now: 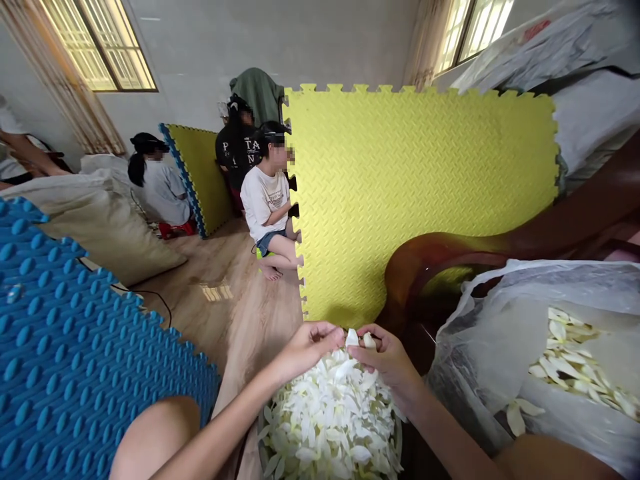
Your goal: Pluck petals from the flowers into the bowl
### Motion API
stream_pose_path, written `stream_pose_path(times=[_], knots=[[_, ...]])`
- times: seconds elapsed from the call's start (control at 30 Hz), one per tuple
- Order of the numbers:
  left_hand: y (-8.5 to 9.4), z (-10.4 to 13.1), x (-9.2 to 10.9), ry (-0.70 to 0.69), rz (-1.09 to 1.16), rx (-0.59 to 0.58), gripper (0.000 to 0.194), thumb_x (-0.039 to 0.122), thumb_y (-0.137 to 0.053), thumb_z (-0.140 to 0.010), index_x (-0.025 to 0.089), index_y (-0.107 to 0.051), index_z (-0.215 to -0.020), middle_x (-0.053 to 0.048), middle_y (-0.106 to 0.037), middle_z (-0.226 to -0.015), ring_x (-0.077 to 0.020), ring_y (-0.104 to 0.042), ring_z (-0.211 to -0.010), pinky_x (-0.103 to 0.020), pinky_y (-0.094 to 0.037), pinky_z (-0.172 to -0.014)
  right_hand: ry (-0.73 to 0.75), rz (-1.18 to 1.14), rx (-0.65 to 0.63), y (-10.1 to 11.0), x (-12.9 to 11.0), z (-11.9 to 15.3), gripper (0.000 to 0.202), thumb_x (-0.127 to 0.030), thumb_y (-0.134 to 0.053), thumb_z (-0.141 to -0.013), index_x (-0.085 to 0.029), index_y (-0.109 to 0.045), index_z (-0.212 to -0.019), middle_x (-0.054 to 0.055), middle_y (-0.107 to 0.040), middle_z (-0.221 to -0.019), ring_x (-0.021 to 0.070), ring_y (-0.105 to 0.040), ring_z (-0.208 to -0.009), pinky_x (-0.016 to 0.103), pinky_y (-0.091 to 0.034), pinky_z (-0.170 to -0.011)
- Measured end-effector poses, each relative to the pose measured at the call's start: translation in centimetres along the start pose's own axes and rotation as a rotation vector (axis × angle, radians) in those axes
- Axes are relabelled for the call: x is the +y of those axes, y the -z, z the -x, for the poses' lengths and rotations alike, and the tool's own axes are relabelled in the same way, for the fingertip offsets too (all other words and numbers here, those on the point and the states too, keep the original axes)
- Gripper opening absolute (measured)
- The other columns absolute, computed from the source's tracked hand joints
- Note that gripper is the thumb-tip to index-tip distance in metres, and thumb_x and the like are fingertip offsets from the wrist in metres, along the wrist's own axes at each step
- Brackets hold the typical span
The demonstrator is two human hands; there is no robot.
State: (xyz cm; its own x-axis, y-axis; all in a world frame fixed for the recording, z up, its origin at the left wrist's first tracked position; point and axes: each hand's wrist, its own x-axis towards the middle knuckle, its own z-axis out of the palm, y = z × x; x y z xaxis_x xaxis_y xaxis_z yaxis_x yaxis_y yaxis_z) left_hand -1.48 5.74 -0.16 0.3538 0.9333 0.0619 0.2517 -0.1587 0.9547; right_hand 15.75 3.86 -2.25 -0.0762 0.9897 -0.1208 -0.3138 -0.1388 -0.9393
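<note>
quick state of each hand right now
Left hand: closed in a pinch; whether it holds anything can't be told.
Right hand: closed, holding white flower pieces.

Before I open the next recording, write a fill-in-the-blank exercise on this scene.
The large mat beyond the left hand and right hand is ____.
The bumpy mat nearest on the left is ____.
The plastic bag lies to the ____ of the heaped petals.
The nearest seated person wears a ____ shirt.
Missing words: yellow; blue; right; white.
</note>
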Motion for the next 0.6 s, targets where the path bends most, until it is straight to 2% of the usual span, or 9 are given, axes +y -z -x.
stream_pose_path(times=[0.07, 0.17, 0.23, 0.3, 0.4, 0.5, 0.6], knots=[[-1.0, 0.8, 0.6, -0.002, 0.088, -0.035, 0.040, 0.054, -0.068, -0.072, 0.015, -0.071, -0.079, -0.006, -0.072, -0.078, -0.0165, -0.062, -0.070, -0.027, -0.046, -0.065, -0.018, -0.017, 0.058, -0.5, 0.7, 0.0, 0.045, -0.033, -0.088, -0.042, -0.018, -0.053, -0.066, -0.008, -0.047, -0.048, 0.0052, -0.034, -0.040, 0.019, -0.025, -0.040], [-2.2, 1.5, 0.7, 0.067, 0.275, 0.039, 0.036, 0.048, -0.080, -0.061, 0.015, -0.070, -0.071, -0.005, -0.072, -0.072, -0.0156, -0.061, -0.067, -0.027, -0.046, -0.066, -0.087, -0.021, 0.111, -1.0, 1.5, 0.1, 0.047, -0.036, -0.087, -0.041, -0.019, -0.048, -0.061, -0.008, -0.043, -0.044, 0.0049, -0.031, -0.039, 0.019, -0.023, -0.039], [-2.7, 1.7, 0.6, 0.127, 0.408, 0.075, 0.036, 0.043, -0.087, -0.050, 0.014, -0.069, -0.066, -0.004, -0.070, -0.067, -0.0153, -0.061, -0.062, -0.028, -0.046, -0.065, -0.139, -0.029, 0.091, -1.1, 2.0, 0.2, 0.049, -0.042, -0.086, -0.043, -0.020, -0.045, -0.058, -0.008, -0.039, -0.041, 0.0048, -0.029, -0.037, 0.019, -0.024, -0.039], [-2.8, 1.6, 0.6, 0.162, 0.523, 0.052, 0.038, 0.039, -0.090, -0.043, 0.015, -0.069, -0.063, -0.005, -0.070, -0.065, -0.0164, -0.062, -0.060, -0.030, -0.048, -0.065, -0.187, -0.054, 0.059, -1.0, 2.2, 0.0, 0.051, -0.047, -0.085, -0.044, -0.020, -0.044, -0.058, -0.010, -0.034, -0.038, 0.0039, -0.025, -0.035, 0.020, -0.026, -0.039], [-2.6, 1.3, 1.0, 0.175, 0.561, 0.057, 0.038, 0.041, -0.089, -0.044, 0.015, -0.072, -0.064, -0.008, -0.072, -0.068, -0.0189, -0.064, -0.062, -0.032, -0.049, -0.066, -0.243, -0.069, -0.020, -0.7, 1.8, -0.7, 0.053, -0.053, -0.086, -0.040, -0.020, -0.050, -0.060, -0.012, -0.030, -0.034, 0.0029, -0.020, -0.033, 0.021, -0.028, -0.039], [-2.3, 1.1, 1.4, 0.182, 0.524, 0.161, 0.038, 0.043, -0.088, -0.047, 0.015, -0.075, -0.069, -0.010, -0.074, -0.075, -0.0180, -0.063, -0.066, -0.030, -0.048, -0.068, -0.224, 0.046, -0.176, -0.1, 0.6, -1.8, 0.051, -0.058, -0.083, -0.046, -0.019, -0.059, -0.067, -0.011, -0.031, -0.031, 0.0040, -0.022, -0.030, 0.023, -0.030, -0.038], [-2.2, 0.9, 1.3, 0.179, 0.490, 0.248, 0.036, 0.039, -0.089, -0.045, 0.015, -0.076, -0.069, -0.009, -0.073, -0.073, -0.0161, -0.061, -0.064, -0.028, -0.045, -0.065, -0.160, 0.223, -0.263, 0.6, -0.1, -2.9, 0.042, -0.051, -0.082, -0.051, -0.020, -0.064, -0.073, -0.007, -0.040, -0.032, 0.0063, -0.028, -0.027, 0.023, -0.024, -0.036]])
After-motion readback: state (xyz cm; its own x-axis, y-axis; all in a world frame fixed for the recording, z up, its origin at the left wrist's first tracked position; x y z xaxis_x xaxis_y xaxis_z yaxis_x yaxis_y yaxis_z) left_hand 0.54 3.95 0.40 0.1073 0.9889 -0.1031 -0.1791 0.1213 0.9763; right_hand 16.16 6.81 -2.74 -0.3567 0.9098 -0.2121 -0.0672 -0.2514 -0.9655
